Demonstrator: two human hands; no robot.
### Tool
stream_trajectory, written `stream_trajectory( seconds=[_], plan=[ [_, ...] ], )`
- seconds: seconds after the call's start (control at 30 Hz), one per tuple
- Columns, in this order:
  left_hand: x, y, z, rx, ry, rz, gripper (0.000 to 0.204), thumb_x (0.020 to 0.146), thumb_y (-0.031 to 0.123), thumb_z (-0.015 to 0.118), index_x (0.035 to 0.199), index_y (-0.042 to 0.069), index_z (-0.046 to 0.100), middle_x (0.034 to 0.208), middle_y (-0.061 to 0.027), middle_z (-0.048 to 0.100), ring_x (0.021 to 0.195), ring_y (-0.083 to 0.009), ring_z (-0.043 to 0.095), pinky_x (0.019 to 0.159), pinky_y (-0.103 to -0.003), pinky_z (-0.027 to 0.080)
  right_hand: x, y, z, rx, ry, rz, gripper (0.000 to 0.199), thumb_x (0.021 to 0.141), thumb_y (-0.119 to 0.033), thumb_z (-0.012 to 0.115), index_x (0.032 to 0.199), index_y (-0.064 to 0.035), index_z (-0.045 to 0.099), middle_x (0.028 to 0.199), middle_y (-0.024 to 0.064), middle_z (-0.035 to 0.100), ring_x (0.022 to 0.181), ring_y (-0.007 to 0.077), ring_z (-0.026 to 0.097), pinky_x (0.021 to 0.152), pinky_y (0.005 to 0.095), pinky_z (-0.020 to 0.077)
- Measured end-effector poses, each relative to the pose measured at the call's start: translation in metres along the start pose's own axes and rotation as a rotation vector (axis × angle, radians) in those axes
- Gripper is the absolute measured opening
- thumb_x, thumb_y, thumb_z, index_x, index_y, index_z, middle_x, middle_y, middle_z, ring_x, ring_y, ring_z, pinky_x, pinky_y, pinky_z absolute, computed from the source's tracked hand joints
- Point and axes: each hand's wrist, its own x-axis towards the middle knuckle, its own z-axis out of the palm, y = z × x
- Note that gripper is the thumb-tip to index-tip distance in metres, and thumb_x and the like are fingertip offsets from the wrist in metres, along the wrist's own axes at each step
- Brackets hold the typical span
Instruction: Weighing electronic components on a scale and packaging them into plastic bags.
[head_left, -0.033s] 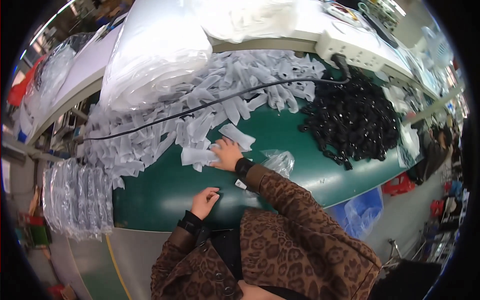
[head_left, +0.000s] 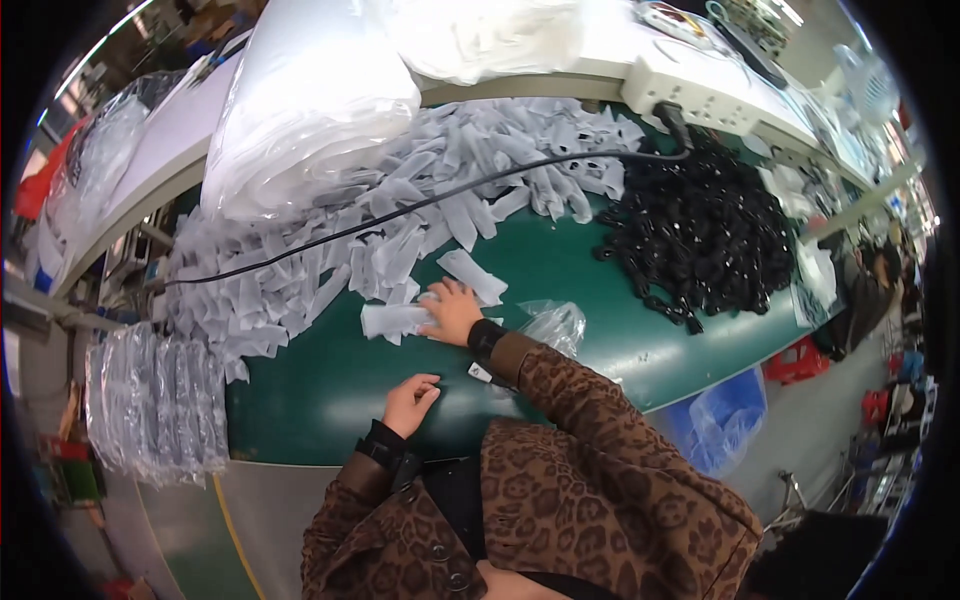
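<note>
Translucent plastic sleeve [head_left: 395, 320] lies flat under my right hand [head_left: 452, 312], fingers spread and pressing it to the green worktop [head_left: 330, 385]; nothing has shifted since the previous frame. My left hand [head_left: 408, 402] hovers empty, loosely curled. More sleeves [head_left: 420, 210] crowd behind, a black cable [head_left: 400, 212] across them, black parts [head_left: 700, 235] heaped right.

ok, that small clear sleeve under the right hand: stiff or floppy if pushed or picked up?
Probably floppy: the clear plastic sleeve looks thin and film-like, like the crumpled pile of sleeves behind it. Likely very light, so the right hand could slide it easily on the smooth green table. Unlikely to roll.
</note>
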Motion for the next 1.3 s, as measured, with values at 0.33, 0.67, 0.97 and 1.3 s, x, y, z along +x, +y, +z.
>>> stream_trajectory(
  seconds=[0.33, 0.67, 0.97, 1.3],
  plan=[
    [-0.004, -0.019, -0.023, -0.034, -0.081, 0.066, 0.022, 0.085, 0.008, 0.060, 0.106, 0.000, 0.059, 0.082, -0.0042, 0.063, 0.077, -0.0095, 0.059, 0.070, -0.025, 0.048, -0.012, -0.040, -0.011, 0.071, 0.048, 0.064, 0.033, 0.067, -0.020, 0.066, 0.099, -0.0134, 0.060, 0.099, 0.0038, 0.057, 0.103, 0.0267, 0.049, 0.088, 0.0548, 0.0319],
    [-0.021, -0.029, -0.043, -0.006, -0.092, 0.183, 0.025, 0.079, 0.006, 0.065, 0.103, 0.002, 0.060, 0.083, -0.0071, 0.064, 0.073, -0.0136, 0.061, 0.068, -0.027, 0.050, -0.013, -0.099, 0.022, -0.156, -0.133, 0.052, 0.042, 0.065, -0.017, 0.065, 0.106, -0.0148, 0.058, 0.097, 0.0087, 0.057, 0.093, 0.0267, 0.054, 0.086, 0.0473, 0.0379],
    [-0.009, -0.019, -0.065, 0.047, 0.413, 0.276, 0.066, 0.075, 0.010, 0.071, 0.131, 0.007, 0.036, 0.100, -0.0090, 0.059, 0.092, -0.0217, 0.059, 0.079, -0.030, 0.048, -0.007, -0.138, -0.042, 1.374, 0.138, 0.454, 0.016, 0.089, -0.017, 0.050, 0.094, -0.0033, 0.054, 0.084, 0.0070, 0.060, 0.076, 0.0149, 0.059, 0.068, 0.0279, 0.0476],
    [-0.004, 0.004, -0.036, 0.104, 0.116, 0.306, 0.036, 0.083, 0.023, 0.061, 0.108, -0.001, 0.052, 0.089, -0.0201, 0.063, 0.082, -0.0325, 0.063, 0.072, -0.037, 0.048, -0.020, -0.098, -0.063, 1.374, 0.115, 0.463, 0.028, 0.095, -0.029, 0.044, 0.095, -0.0037, 0.055, 0.082, 0.0065, 0.060, 0.077, 0.0145, 0.059, 0.070, 0.0278, 0.0475]
  ],
)
